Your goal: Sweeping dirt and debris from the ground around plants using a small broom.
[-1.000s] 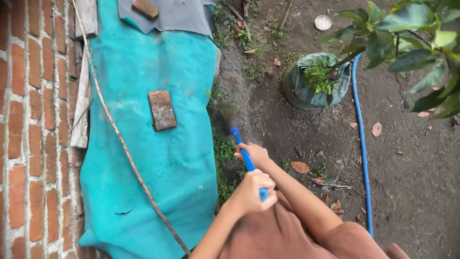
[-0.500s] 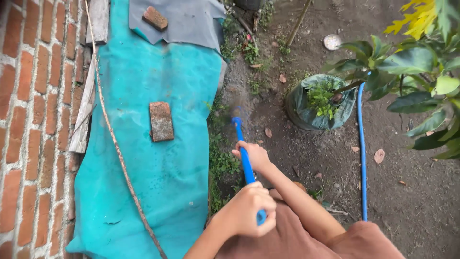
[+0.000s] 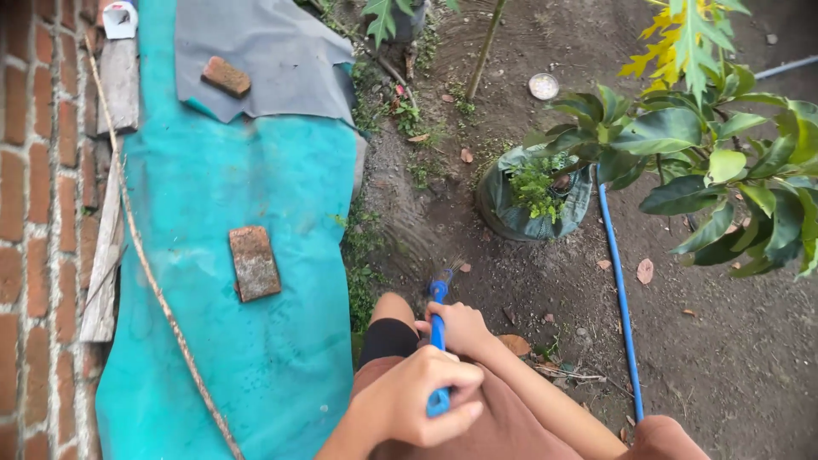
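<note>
Both my hands grip a blue broom handle [image 3: 438, 296] that points away from me over the dirt. My left hand [image 3: 419, 404] is closed around the near end of the handle, just above my brown-clad lap. My right hand [image 3: 461, 328] is closed on it further along, near my knee. The bristle end [image 3: 419, 249] is a motion-blurred smear on the soil beside the edge of the teal tarp [image 3: 256, 196]. A dry leaf [image 3: 514, 344] lies on the ground right of my right hand.
A brick [image 3: 254, 263] weighs down the teal tarp; another brick [image 3: 226, 76] sits on a grey sheet [image 3: 273, 51]. A brick wall [image 3: 34, 213], a plank [image 3: 102, 255] and a thin stick [image 3: 145, 264] run at left. Right: bagged plant [image 3: 535, 192], blue hose [image 3: 620, 290], leafy shrub [image 3: 724, 162].
The broom has been drawn back toward me, so less handle shows beyond my right hand. The view has shifted forward and left, and my knee has come into view.
</note>
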